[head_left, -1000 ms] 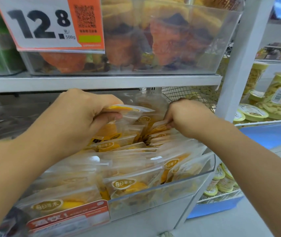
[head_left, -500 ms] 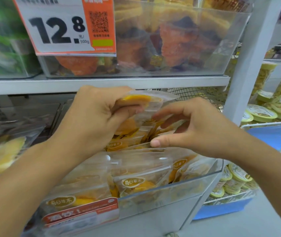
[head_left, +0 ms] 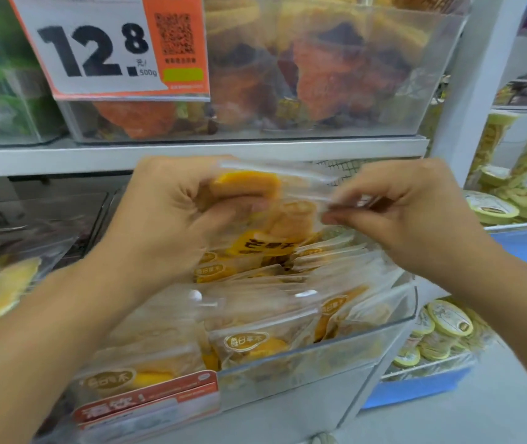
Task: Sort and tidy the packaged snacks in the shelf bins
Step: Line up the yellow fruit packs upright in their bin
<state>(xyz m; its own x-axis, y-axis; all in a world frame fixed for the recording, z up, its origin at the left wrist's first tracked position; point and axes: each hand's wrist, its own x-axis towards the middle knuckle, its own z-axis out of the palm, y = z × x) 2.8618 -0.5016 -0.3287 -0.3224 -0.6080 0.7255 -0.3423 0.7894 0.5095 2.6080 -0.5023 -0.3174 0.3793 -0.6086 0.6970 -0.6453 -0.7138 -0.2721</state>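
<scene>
— What do we have on the left?

— Our left hand [head_left: 172, 219] is up over the clear bin [head_left: 320, 347], fingers curled tight round a small bunch of clear snack packets [head_left: 275, 213] with orange fruit inside.

— And further across?

— Our right hand [head_left: 416, 219] pinches the packets' right-hand edge between thumb and fingertips, so both hands are clamped on the same bunch, just above the bin.

— Below us?

— The bin is packed with the same packets [head_left: 249, 341], standing in rows. Above the shelf board [head_left: 288, 149] sits an upper bin [head_left: 352, 75] wearing a price tag [head_left: 111, 49] reading 12.8.
</scene>
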